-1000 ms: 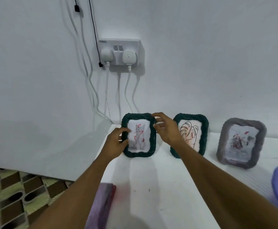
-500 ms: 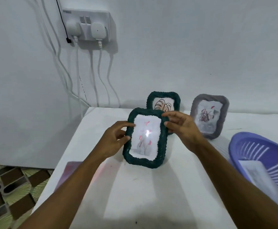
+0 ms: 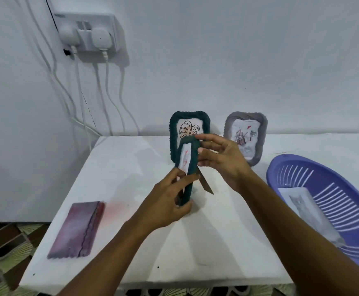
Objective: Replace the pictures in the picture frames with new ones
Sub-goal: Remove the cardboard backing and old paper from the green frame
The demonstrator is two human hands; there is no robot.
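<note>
I hold a dark green crocheted picture frame (image 3: 188, 165) above the white table (image 3: 131, 167), turned almost edge-on, its picture with red marks facing left. My left hand (image 3: 170, 201) grips its lower edge. My right hand (image 3: 221, 159) pinches its top edge, fingers curled behind it. A brown stand flap (image 3: 206, 184) sticks out from the frame's back. Behind it, a second green frame (image 3: 189, 127) with a leaf drawing and a grey frame (image 3: 245, 137) lean against the wall.
A purple slotted basket (image 3: 323, 189) at the right holds white picture sheets (image 3: 304, 206). A folded pink cloth (image 3: 78, 229) lies at the table's front left. A wall socket (image 3: 89, 33) with hanging cables (image 3: 101, 99) is above the table's back left corner.
The green frame was lifted from the wall line and pulled toward me, then rotated from facing me to nearly edge-on. My view shifted right and down, revealing the basket and cloth.
</note>
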